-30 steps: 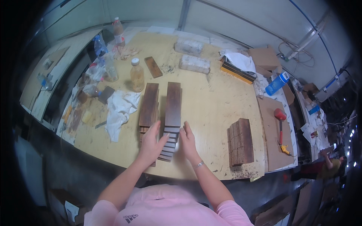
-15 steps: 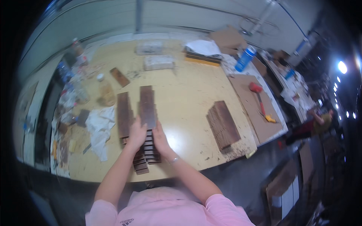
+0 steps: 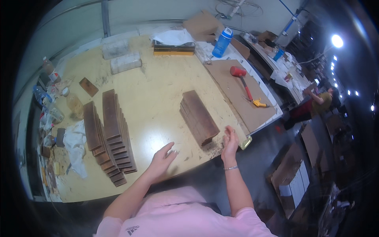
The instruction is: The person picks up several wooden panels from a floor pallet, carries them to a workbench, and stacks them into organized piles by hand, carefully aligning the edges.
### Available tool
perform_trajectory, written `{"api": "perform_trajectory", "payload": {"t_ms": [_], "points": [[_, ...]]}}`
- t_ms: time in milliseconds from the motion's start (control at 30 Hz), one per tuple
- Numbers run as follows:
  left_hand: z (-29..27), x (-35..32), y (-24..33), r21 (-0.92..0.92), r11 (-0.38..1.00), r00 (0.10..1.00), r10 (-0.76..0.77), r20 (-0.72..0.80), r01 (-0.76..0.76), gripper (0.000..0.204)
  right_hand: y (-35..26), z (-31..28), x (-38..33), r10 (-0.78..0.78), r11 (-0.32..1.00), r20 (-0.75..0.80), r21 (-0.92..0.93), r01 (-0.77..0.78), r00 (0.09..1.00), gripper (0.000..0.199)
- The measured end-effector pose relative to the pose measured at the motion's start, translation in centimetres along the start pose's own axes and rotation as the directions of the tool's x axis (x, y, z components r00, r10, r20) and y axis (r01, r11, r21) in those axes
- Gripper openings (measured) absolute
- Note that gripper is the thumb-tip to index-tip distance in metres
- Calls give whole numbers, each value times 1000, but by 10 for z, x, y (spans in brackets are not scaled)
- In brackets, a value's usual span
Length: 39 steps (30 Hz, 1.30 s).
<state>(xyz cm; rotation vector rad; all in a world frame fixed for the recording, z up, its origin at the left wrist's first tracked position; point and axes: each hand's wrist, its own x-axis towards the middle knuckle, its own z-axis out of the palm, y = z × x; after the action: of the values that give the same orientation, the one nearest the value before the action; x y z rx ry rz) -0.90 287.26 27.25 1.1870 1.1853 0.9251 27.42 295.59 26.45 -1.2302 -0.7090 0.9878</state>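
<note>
– Pale wall (image 3: 146, 14) across the top of the frame, worn yellowish desk (image 3: 158, 91) filling the middle. Dark aisle at right, with a co-worker (image 3: 324, 102) far off. What's near the hands?

– Brown board stack (image 3: 199, 116), right of centre, near the desk's front edge. Layer edges show down its left side; one smooth face shows on top.

– Hand state?

– Both bare, nothing held. Left hand (image 3: 160, 161): lower centre, thumb a little off the fingers, apart from the stack. Right hand (image 3: 230, 145): just beside the stack's lower-right corner, fingers up and loosely curled. Looks like no contact, can't swear to it.

– Other boards?

– Two fanned rows at left: outer row (image 3: 92, 130) and inner row (image 3: 111, 114), both stepped toward the front edge. White cloth (image 3: 75, 140) left of those. Red mallet (image 3: 238, 71) on a cardboard sheet (image 3: 219, 75), upper right.

– How would the stack handle?

– My read: wood, stiff, fairly heavy as a block. Top face looks smooth, layers look loose, so they could shear. Edges probably chip if knocked.

– Where to hold?

– Low on both long sides, palms flat, fingertips under the bottom board. Top board alone is a bad grip.
</note>
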Motion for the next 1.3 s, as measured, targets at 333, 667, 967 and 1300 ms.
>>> {"api": "perform_trajectory", "payload": {"t_ms": [333,667,967,1300], "points": [[110,117,-3,-560,823,946,-246,-209,90,54,39,36,68,548,791,657,-205,-576,518,68],[66,67,9,-272,944,870,-289,-400,189,42,96,62,27,480,821,738,-186,-540,475,63],[119,-31,286,976,190,994,-3,107,-104,25,95,42,42,299,953,761,-207,-222,576,56],[134,-43,299,921,61,907,-158,389,-385,28,93,44,43,459,884,705,-305,-353,541,56]]}}
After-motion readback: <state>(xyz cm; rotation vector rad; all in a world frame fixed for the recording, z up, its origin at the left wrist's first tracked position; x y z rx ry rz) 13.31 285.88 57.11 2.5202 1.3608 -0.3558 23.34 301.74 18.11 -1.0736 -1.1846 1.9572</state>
